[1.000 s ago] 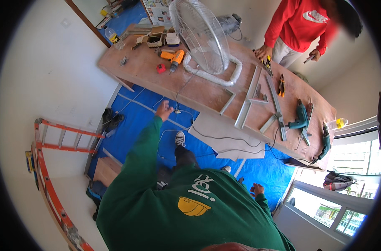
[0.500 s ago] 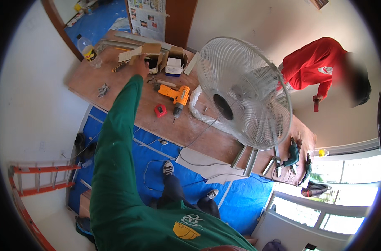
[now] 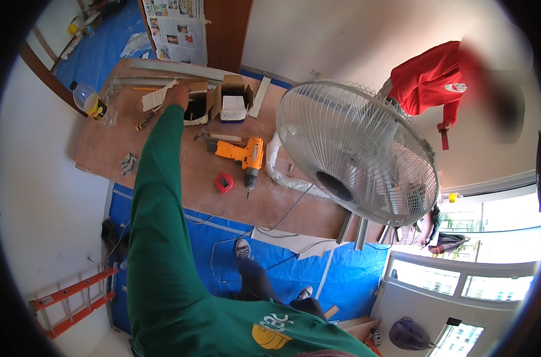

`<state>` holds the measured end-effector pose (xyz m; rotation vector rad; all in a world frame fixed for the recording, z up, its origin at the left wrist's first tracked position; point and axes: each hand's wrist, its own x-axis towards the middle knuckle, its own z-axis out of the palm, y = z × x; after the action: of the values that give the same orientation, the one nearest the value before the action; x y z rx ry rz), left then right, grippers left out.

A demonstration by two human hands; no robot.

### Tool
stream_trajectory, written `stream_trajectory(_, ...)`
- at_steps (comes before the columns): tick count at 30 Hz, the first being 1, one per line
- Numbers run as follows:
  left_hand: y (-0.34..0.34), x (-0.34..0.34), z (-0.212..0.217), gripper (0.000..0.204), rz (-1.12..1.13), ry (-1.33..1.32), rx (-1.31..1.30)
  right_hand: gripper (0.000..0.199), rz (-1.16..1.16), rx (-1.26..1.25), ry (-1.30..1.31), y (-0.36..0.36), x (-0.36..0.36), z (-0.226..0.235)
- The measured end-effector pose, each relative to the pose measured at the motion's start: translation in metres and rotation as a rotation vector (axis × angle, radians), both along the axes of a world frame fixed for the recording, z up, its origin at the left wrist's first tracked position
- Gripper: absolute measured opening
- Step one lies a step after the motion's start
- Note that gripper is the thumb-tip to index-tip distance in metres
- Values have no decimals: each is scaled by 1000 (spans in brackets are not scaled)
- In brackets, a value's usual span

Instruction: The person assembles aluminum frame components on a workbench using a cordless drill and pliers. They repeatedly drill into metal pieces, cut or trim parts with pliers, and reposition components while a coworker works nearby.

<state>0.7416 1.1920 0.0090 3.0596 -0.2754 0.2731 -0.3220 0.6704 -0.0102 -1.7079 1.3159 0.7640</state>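
Note:
My left arm, in a green sleeve, stretches across the brown wooden table (image 3: 110, 146). My left hand (image 3: 176, 97) is at the left side of an open cardboard box (image 3: 198, 113), beside a loose cardboard flap or paper piece (image 3: 157, 98). Its fingers are mostly hidden, so I cannot make out whether they grip anything. A second open box (image 3: 233, 108), with a white carton inside, stands just to the right. Nearer to me lie an orange cordless drill (image 3: 241, 153) and a red tape measure (image 3: 224, 183). My right hand is out of view.
A large standing fan (image 3: 354, 149) rises over the table's right part. Beyond it a person in a red top (image 3: 428, 77) holds a red object. A plastic bottle (image 3: 89, 101) stands at the far left. Cables cross the blue floor sheet (image 3: 223, 238); an orange ladder (image 3: 74, 294) leans lower left.
My view has shifted, so the table and fan sit differently in it. My left hand has moved from the box's opening to its left side.

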Motion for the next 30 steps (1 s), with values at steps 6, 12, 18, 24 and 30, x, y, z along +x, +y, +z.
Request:
stream_trajectory(6,14,-74,17,24,29,-512,-563,43,370,-103,-64,-16,50,26)
stream_trajectory(12,-48,-402,17,23,74,851,-1350,53,270,166,-518,69,289,63)
stream_trajectory(18,-160,-565,40,36,-319,1384,-1163,54,36,684,-709,136,406,108)
stream_trajectory(24,-126,-482,26,60,-279,655,-782,50,-388,609,-810,107,372,121)
stream_trajectory(30,-76,-303,-58,74,-564,193,-273,45,-754,500,-913,35,297,144)
